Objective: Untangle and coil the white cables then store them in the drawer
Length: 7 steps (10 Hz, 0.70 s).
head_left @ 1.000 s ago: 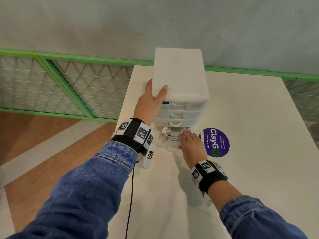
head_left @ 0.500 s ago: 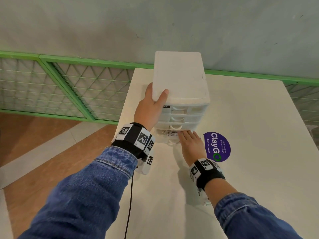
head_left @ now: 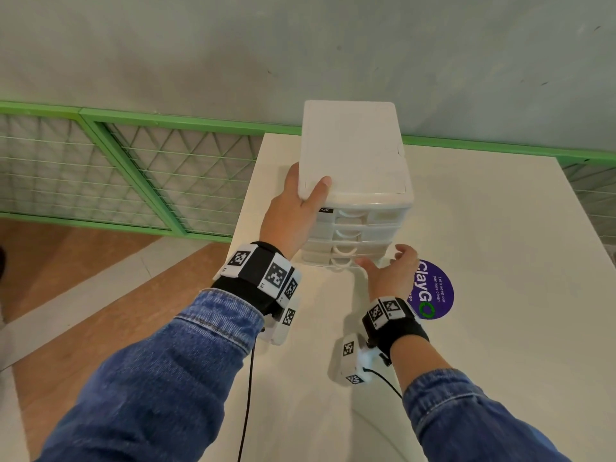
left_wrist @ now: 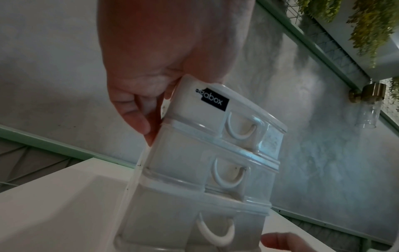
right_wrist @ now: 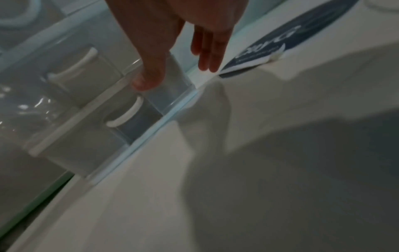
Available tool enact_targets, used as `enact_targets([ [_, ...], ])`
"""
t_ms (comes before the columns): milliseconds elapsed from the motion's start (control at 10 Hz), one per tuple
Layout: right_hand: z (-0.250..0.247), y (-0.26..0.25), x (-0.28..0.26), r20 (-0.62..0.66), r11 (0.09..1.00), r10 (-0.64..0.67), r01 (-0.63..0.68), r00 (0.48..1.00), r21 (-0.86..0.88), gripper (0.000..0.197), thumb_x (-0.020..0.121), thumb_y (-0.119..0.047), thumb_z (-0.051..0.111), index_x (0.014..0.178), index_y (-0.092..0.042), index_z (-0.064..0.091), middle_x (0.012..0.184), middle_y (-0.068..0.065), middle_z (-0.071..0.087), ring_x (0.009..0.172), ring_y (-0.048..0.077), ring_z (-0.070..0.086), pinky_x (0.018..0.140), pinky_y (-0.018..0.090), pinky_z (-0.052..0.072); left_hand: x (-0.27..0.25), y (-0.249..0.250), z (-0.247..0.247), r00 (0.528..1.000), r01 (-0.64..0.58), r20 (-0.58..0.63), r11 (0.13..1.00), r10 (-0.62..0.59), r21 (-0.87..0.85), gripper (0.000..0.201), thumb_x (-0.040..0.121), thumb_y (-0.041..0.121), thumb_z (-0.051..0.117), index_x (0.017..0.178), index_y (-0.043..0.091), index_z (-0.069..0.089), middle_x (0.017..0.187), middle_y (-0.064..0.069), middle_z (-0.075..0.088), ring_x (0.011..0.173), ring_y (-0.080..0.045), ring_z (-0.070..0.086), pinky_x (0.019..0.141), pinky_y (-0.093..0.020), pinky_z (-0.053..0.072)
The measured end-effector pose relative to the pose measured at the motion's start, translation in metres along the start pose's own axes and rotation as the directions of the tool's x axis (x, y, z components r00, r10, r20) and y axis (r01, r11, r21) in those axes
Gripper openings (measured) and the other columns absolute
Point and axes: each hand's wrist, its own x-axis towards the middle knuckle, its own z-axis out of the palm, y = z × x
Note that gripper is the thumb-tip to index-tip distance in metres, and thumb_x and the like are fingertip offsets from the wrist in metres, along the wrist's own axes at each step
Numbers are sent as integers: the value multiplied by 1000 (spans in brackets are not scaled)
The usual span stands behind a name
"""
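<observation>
Two hands work here: the left hand (head_left: 293, 215) clamps the drawer unit (head_left: 355, 161) at its 9 o'clock corner; the right hand (head_left: 388, 275), fingers apart, should push the bottom drawer (head_left: 340, 261) flush, straight toward 12 o'clock.

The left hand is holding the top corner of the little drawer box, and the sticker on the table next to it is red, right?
Not quite: the head view shows the sticker is purple. The left hand does hold the top corner of the drawer box.
</observation>
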Motion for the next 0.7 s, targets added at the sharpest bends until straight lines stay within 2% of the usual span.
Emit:
enact_targets([
  [100,4,1,1,143,998,54,-58,988,26,58,71,-29,77,120,-16,48,111,2,62,99,22,59,78,30,43,-1,0,0,1000,-14,0,1000,14,6,63,89,60,42,144,31,28,103,-1,70,83,-13,65,89,-37,50],
  [200,4,1,2,150,998,51,-47,987,-30,46,72,-32,74,110,-16,53,103,2,65,91,23,60,73,29,43,0,0,0,1000,-7,-2,1000,7,14,65,89,60,42,145,30,27,104,-4,70,85,-13,64,88,-36,50],
  [300,3,0,2,152,997,46,-37,987,-61,47,71,-33,75,108,-14,53,102,3,65,91,24,60,73,30,44,1,-1,0,1000,-7,5,1000,7,0,65,89,60,42,144,31,27,105,-3,70,87,-12,64,89,-36,50],
  [400,1,-1,2,166,996,41,-28,985,-80,48,72,-34,76,108,-13,52,103,5,65,92,25,60,73,29,43,1,-1,-2,1000,-15,14,999,15,-28,59,89,59,44,141,34,32,107,10,67,93,-10,63,89,-34,49],
  [500,-1,-2,2,195,995,32,-12,980,-100,49,72,-34,75,109,-11,52,103,6,65,91,26,59,72,30,41,1,0,-3,1000,-2,8,999,3,-45,54,90,56,45,139,35,35,111,16,64,99,-9,61,84,-28,45],
  [600,-9,-7,0,243,994,41,-14,969,-111,50,74,-33,74,113,-12,51,106,6,65,93,25,60,73,29,42,-4,7,-4,1000,19,-9,999,-19,-36,57,90,58,45,141,34,32,103,16,62,96,-8,60,74,-19,41],
  [700,-15,-3,1,341,997,32,-7,939,-74,66,75,-28,74,130,-14,41,123,6,60,109,24,57,87,34,45,-11,8,-1,996,64,-60,998,-64,-2,80,89,61,39,151,27,2,85,0,63,81,-14,59,72,-24,39],
])
